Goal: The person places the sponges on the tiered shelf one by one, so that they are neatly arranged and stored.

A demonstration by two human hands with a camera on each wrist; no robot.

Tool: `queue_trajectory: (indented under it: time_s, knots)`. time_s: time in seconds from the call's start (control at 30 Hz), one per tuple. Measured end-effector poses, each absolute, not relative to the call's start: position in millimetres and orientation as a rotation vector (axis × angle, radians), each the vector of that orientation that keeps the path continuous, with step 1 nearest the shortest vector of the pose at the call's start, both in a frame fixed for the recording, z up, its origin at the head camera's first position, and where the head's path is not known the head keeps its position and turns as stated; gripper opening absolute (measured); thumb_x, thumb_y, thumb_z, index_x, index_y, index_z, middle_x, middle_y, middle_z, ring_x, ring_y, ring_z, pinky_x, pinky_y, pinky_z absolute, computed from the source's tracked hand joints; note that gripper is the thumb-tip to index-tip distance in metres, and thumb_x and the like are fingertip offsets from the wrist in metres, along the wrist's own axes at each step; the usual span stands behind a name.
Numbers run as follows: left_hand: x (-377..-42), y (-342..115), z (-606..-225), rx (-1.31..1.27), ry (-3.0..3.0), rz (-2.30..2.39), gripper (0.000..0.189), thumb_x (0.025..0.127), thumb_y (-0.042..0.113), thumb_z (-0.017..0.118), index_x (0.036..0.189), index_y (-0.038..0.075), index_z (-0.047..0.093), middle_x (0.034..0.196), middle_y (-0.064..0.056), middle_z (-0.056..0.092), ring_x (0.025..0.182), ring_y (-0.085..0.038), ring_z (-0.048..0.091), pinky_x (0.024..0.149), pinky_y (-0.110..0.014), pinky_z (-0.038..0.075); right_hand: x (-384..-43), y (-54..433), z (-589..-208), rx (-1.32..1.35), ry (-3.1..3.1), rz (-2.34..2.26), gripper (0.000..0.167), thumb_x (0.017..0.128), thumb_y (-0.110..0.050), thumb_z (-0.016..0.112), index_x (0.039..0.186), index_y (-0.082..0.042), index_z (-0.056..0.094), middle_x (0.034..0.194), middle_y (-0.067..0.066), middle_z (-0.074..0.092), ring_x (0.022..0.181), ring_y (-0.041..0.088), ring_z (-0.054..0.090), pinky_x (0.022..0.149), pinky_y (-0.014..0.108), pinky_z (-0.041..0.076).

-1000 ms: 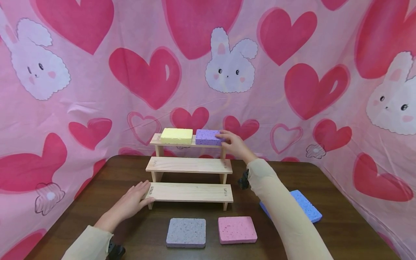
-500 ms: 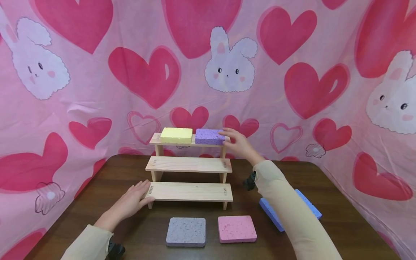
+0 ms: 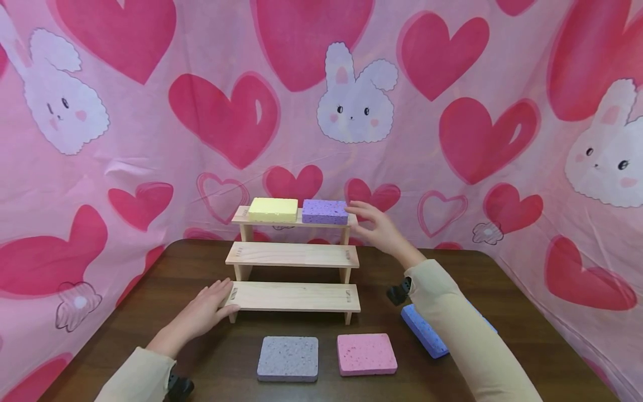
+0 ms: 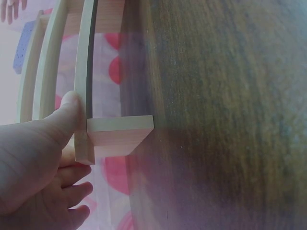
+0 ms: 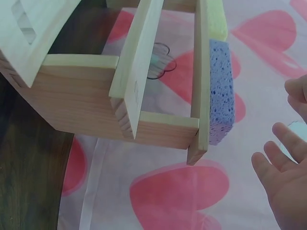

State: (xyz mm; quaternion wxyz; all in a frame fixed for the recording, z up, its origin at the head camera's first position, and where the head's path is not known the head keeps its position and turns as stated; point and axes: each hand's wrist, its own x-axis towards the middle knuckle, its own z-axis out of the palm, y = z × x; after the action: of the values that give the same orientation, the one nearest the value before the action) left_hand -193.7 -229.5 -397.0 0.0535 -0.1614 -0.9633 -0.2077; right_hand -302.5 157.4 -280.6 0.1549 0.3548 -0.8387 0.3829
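Note:
A three-step wooden display stand (image 3: pixel 291 254) stands on the table. My left hand (image 3: pixel 200 311) holds the left end of its lowest step, thumb on the front edge and fingers around the end, as the left wrist view shows. On the top step lie a yellow sponge (image 3: pixel 273 210) and, to its right, a purple sponge (image 3: pixel 324 212). My right hand (image 3: pixel 383 230) is just right of the purple sponge, fingers extended and holding nothing. In the right wrist view a gap shows between this hand (image 5: pixel 288 167) and the purple sponge (image 5: pixel 221 88).
In front of the stand, a grey sponge (image 3: pixel 288 359) and a pink sponge (image 3: pixel 366 354) lie on the dark wooden table (image 3: pixel 201 368). Blue sponge material (image 3: pixel 426 333) lies at the right, partly covered by my right sleeve (image 3: pixel 467 335). A pink heart-print cloth (image 3: pixel 301 128) hangs behind.
My right hand has come off the purple sponge and drawn away to the right, its fingers spreading. The purple sponge stays on the top step; my left hand has not moved.

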Motion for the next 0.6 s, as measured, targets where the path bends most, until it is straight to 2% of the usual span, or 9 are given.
queue_trajectory:
  time_s: [0.2,0.4,0.6]
  knots:
    - [-194.2,-229.5,-397.7,-0.507,-2.915,-0.622,0.067,0.084,0.032,0.065,0.129,-0.013,0.043,0.132,-0.031,0.040,0.124,-0.048,0.032,0.101,-0.059,0.022,-287.0,161.2,-282.4,1.019,-2.413,1.144,0.046,0.082,-0.007,0.069,0.126,-0.004,0.056,0.137,0.015,0.042,0.128,0.029,0.033,0.099,0.052,0.033]
    - [-195.0,-230.1,-398.6,-0.499,-2.921,-0.622,0.068,0.085,0.033,0.065,0.130,-0.012,0.043,0.133,-0.031,0.040,0.124,-0.047,0.031,0.102,-0.058,0.021,-273.9,159.9,-288.9,1.105,-2.394,1.163,0.047,0.081,0.002,0.068,0.125,0.005,0.052,0.137,0.021,0.040,0.128,0.034,0.033,0.095,0.053,0.037]
    - [-195.1,-230.0,-398.9,-0.495,-2.921,-0.620,0.068,0.085,0.033,0.065,0.130,-0.012,0.042,0.133,-0.031,0.040,0.124,-0.047,0.032,0.102,-0.058,0.021,-259.8,159.3,-296.0,1.186,-2.413,1.137,0.049,0.082,-0.005,0.069,0.128,-0.006,0.054,0.138,0.013,0.041,0.130,0.026,0.031,0.099,0.051,0.033]
